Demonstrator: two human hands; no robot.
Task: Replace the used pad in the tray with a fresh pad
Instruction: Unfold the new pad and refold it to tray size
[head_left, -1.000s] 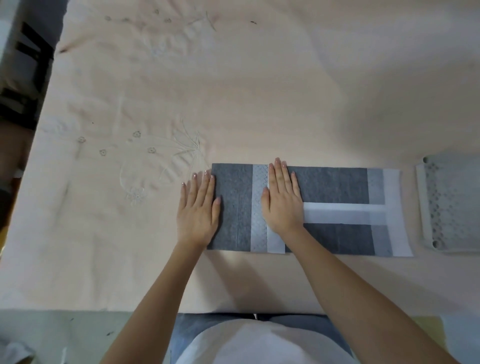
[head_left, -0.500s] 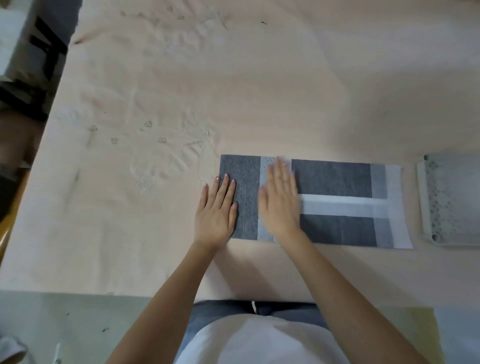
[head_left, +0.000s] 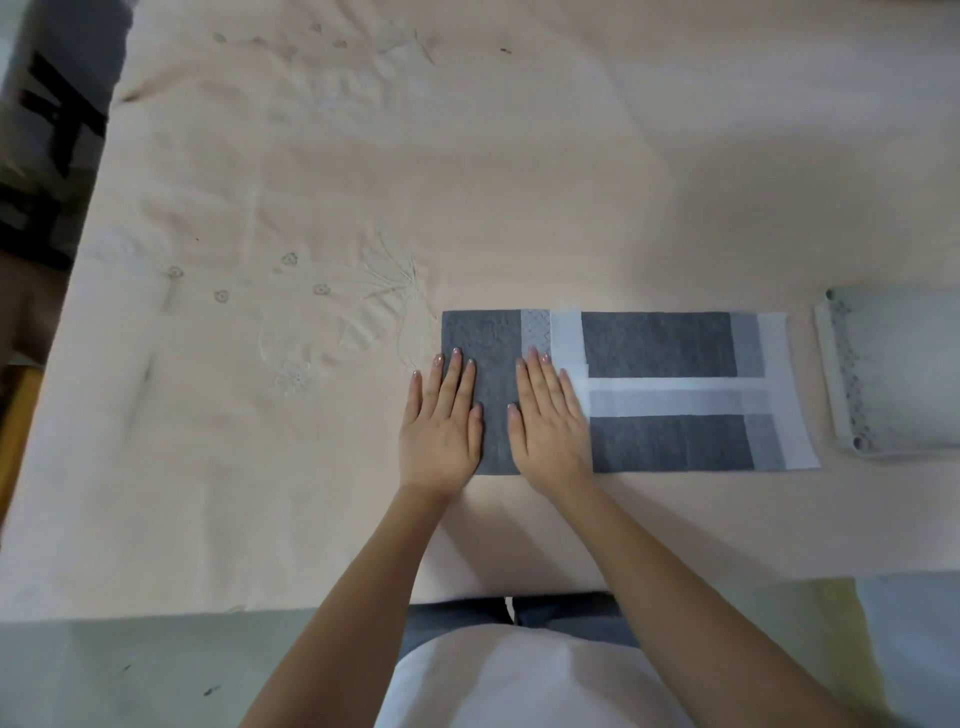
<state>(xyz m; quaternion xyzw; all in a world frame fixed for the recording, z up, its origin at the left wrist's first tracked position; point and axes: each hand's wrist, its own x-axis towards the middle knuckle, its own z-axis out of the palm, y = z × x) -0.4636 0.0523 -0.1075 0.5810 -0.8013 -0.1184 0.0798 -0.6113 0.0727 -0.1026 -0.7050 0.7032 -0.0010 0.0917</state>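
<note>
Fingers (head_left: 454, 371) of the left hand (head_left: 441, 426) lie straight and close together, flat on the left end of the folded pad (head_left: 660, 345) — they curl around nothing, and the outer ones reach past the pad's left edge onto the cloth. Fingers (head_left: 540, 374) of the right hand (head_left: 550, 423) lie just as straight, pressed flat on the pad just beside the left hand, with a narrow strip of dark grey showing between the two thumbs. Neither hand grips or pinches anything; both palms face down.

The pad is a long folded rectangle, dark grey with paler grey and white bands, one white strip running along its middle toward the right end. It lies flat on the table (head_left: 519, 182), near the front edge and right of centre.

Well to the right of the pad, apart from it, sits the tray (head_left: 831, 374) — pale grey, with a patterned pad inside it, cut off by the frame's right edge.

The table is covered by a pale peach cloth with faint embroidered flowers (head_left: 291, 374) left of the hands. Both bare forearms reach in from below, above a white top and blue trousers.
</note>
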